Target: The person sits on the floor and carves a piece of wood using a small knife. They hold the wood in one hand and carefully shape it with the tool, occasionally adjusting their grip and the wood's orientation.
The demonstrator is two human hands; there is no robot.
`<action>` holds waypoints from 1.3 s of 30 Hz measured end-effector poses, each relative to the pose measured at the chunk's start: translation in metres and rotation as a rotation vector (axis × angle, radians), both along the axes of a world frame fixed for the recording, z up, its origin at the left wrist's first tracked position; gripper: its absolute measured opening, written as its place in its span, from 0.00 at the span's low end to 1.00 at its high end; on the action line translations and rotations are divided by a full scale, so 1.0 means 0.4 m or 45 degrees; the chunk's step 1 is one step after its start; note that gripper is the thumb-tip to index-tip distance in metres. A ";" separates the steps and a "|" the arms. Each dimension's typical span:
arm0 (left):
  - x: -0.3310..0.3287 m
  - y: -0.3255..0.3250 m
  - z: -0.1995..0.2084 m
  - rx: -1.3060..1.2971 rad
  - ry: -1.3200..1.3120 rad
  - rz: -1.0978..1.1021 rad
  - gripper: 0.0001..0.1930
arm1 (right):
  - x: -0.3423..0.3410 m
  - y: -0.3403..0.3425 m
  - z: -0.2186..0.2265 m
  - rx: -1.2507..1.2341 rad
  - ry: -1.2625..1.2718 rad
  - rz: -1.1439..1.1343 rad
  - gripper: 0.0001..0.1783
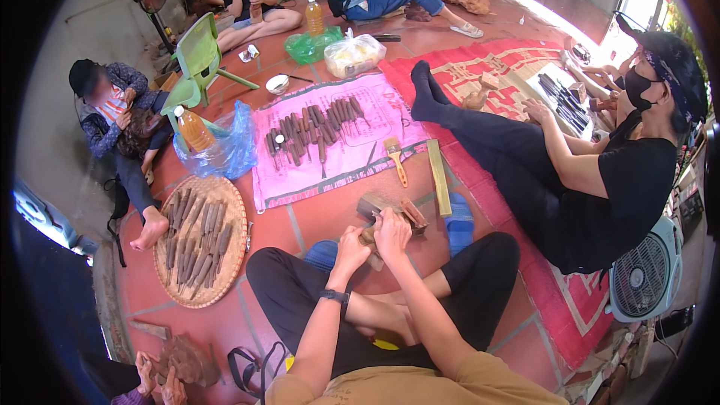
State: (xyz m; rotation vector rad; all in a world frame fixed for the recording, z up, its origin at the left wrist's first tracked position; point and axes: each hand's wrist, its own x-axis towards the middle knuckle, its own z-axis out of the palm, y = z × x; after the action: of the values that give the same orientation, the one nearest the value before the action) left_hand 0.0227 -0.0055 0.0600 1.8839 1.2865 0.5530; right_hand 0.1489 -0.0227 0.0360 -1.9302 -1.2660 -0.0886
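Observation:
Between my crossed legs, my left hand (pixel 352 250) is closed around a small light-brown wooden piece (pixel 367 237). My right hand (pixel 391 233) presses in beside it with curled fingers. Whatever this hand grips is too small or too covered to make out. Just beyond my fingers lie a brown wooden block (pixel 370 205) and a reddish-brown piece of wood (pixel 413 214). Farther off, a flat brush (pixel 394 157) with a wooden handle rests at the edge of a pink cloth (pixel 274 189). Many wooden-handled carving tools (pixel 307 129) are spread over that cloth.
A round woven tray (pixel 238 217) of wooden-handled tools sits at left. To the right are a wooden strip (pixel 438 178), a blue slipper (pixel 459 223) and a seated co-worker (pixel 637 157) on a red mat (pixel 517 244). A green chair (pixel 196 56) and bagged bottle (pixel 195 129) stand farther left.

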 end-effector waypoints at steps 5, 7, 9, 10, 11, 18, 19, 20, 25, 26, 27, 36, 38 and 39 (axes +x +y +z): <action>-0.010 -0.002 0.011 -0.056 -0.011 0.038 0.19 | -0.021 -0.049 0.028 -0.062 0.003 0.135 0.08; -0.005 -0.002 0.017 -0.057 0.003 0.037 0.20 | -0.013 -0.043 0.026 -0.043 0.001 0.117 0.08; -0.003 -0.004 0.017 -0.011 0.049 0.020 0.20 | 0.001 -0.023 0.025 -0.050 0.031 0.036 0.08; -0.003 -0.004 0.016 -0.019 0.031 0.021 0.20 | 0.000 -0.013 0.023 -0.094 0.016 0.009 0.06; 0.000 -0.005 0.016 -0.026 0.013 0.022 0.20 | -0.002 -0.014 0.021 -0.084 0.016 0.008 0.06; -0.003 -0.008 0.021 -0.027 -0.007 0.019 0.21 | 0.001 -0.043 0.044 -0.113 0.010 0.102 0.06; -0.004 -0.007 0.020 -0.016 0.004 0.022 0.21 | 0.003 -0.037 0.042 -0.129 0.026 0.092 0.07; -0.004 -0.005 0.015 -0.006 0.015 0.026 0.20 | 0.001 -0.028 0.041 -0.103 0.028 0.062 0.07; -0.008 -0.004 -0.001 0.008 0.006 0.045 0.20 | -0.020 -0.023 0.029 -0.051 0.056 0.013 0.07; -0.008 -0.002 0.001 -0.005 0.019 0.040 0.20 | -0.023 -0.031 0.027 -0.056 0.070 0.042 0.07; -0.009 -0.001 0.003 -0.019 0.033 0.036 0.21 | -0.026 -0.042 0.024 -0.062 0.083 0.071 0.07; -0.013 0.003 -0.027 0.030 0.006 0.032 0.21 | -0.026 -0.005 0.026 -0.085 0.042 -0.045 0.07; -0.014 0.001 -0.023 0.024 0.007 0.034 0.20 | -0.029 -0.015 0.028 -0.078 0.062 -0.017 0.08; -0.015 0.001 -0.021 0.022 0.007 0.036 0.20 | -0.030 -0.029 0.029 -0.089 0.076 0.012 0.08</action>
State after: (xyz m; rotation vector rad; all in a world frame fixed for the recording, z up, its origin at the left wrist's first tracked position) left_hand 0.0169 -0.0052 0.0518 1.8851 1.3175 0.5753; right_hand 0.1370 -0.0345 0.0475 -1.9718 -1.2530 0.0182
